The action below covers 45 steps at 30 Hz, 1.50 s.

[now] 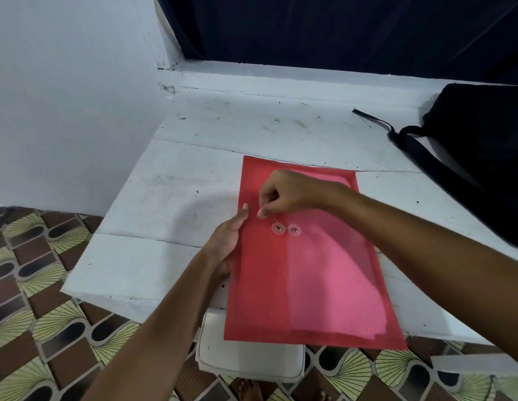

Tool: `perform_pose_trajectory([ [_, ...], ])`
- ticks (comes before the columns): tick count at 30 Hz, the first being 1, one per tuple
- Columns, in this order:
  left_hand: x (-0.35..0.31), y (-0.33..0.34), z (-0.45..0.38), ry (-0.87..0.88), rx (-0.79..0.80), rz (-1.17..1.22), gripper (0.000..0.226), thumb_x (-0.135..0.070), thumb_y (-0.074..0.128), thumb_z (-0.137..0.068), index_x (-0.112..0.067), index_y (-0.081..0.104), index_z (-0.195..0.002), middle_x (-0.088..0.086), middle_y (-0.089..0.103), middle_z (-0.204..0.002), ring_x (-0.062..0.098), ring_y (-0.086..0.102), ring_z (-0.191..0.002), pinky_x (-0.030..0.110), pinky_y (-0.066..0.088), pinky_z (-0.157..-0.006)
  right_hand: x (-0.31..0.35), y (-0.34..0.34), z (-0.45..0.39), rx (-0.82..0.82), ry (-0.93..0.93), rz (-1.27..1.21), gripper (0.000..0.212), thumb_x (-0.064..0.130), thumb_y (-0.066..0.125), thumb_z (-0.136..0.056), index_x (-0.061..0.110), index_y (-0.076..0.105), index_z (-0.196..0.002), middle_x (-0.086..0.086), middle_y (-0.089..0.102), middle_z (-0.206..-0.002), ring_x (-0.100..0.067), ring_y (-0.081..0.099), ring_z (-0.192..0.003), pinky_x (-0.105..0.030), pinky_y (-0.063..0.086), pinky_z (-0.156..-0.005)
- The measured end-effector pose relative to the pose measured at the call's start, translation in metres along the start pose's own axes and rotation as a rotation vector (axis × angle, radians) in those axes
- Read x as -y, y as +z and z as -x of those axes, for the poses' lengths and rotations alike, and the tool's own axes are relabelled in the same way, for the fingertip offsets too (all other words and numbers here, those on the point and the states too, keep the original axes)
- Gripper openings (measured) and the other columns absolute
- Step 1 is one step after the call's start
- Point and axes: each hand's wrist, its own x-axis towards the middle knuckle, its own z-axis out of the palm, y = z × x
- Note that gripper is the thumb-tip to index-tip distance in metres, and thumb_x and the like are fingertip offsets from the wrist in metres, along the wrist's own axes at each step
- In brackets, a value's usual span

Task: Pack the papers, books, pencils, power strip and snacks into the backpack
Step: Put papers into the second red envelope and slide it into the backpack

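Observation:
A red translucent envelope folder (pixel 309 270) with paper inside lies on the white table (pixel 171 180), its near end hanging over the front edge. Two round clasp discs (pixel 286 229) sit near its middle, joined by a thin string. My right hand (pixel 286 195) pinches that string just above the discs. My left hand (pixel 226 241) lies along the folder's left edge with its fingers straight, steadying it. The black backpack (pixel 483 157) lies at the far right of the table, with a strap (pixel 376 120) trailing left.
A white cushioned stool (pixel 252 360) stands under the table's front edge. Patterned floor tiles (pixel 35 285) lie to the left and below. A white wall rises at the left and a dark curtain (pixel 338 27) hangs behind the table.

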Motion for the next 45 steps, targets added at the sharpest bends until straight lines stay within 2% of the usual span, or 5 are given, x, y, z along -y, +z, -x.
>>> perform_pose_trajectory([
  [10, 0.001, 0.001, -0.001, -0.007, 0.030, 0.067, 0.047, -0.046, 0.045, -0.099, -0.008, 0.066, -0.116, 0.013, 0.074, -0.105, 0.025, 0.073, -0.090, 0.039, 0.061, -0.075, 0.029, -0.033, 0.033, 0.247, 0.165, 0.758, 0.029, 0.001, 0.066, -0.075, 0.010, 0.047, -0.055, -0.006, 0.045, -0.055, -0.024, 0.043, -0.056, -0.027, 0.034, -0.054],
  [18, -0.001, -0.005, -0.004, 0.019, -0.065, -0.089, 0.038, -0.029, 0.041, -0.103, -0.003, 0.069, -0.101, 0.016, 0.074, -0.090, 0.015, 0.072, -0.067, 0.026, 0.055, -0.060, 0.048, 0.008, 0.007, 0.402, -0.108, 0.456, 0.008, 0.002, 0.061, -0.075, 0.005, 0.069, -0.074, -0.011, 0.062, -0.057, -0.016, 0.060, -0.047, -0.023, 0.039, -0.045],
  [21, 0.000, -0.005, -0.003, -0.012, -0.058, -0.038, 0.052, -0.045, 0.043, -0.101, -0.003, 0.068, -0.115, 0.018, 0.073, -0.105, 0.026, 0.071, -0.094, 0.035, 0.057, -0.082, 0.034, 0.006, 0.000, 0.314, -0.110, 0.241, 0.007, 0.002, 0.067, -0.079, 0.004, 0.072, -0.081, -0.002, 0.058, -0.056, -0.002, 0.053, -0.041, -0.013, 0.039, -0.046],
  [30, 0.001, 0.000, 0.000, 0.005, -0.013, 0.113, 0.046, -0.046, 0.043, -0.100, -0.009, 0.068, -0.110, 0.010, 0.075, -0.094, 0.019, 0.073, -0.078, 0.031, 0.059, -0.067, -0.002, 0.001, -0.001, -0.051, -0.046, 0.098, 0.003, 0.016, 0.078, -0.074, 0.015, 0.076, -0.076, -0.006, 0.068, -0.072, -0.021, 0.061, -0.069, -0.031, 0.043, -0.061],
  [45, 0.001, 0.009, 0.009, -0.009, -0.019, 0.253, 0.045, -0.042, 0.047, -0.099, -0.004, 0.063, -0.118, 0.015, 0.073, -0.106, 0.026, 0.073, -0.088, 0.039, 0.061, -0.071, -0.056, 0.015, 0.053, -0.277, -0.196, 0.731, 0.042, 0.032, 0.036, -0.092, 0.009, 0.071, -0.098, -0.006, 0.062, -0.090, -0.026, 0.059, -0.086, -0.031, 0.046, -0.068],
])
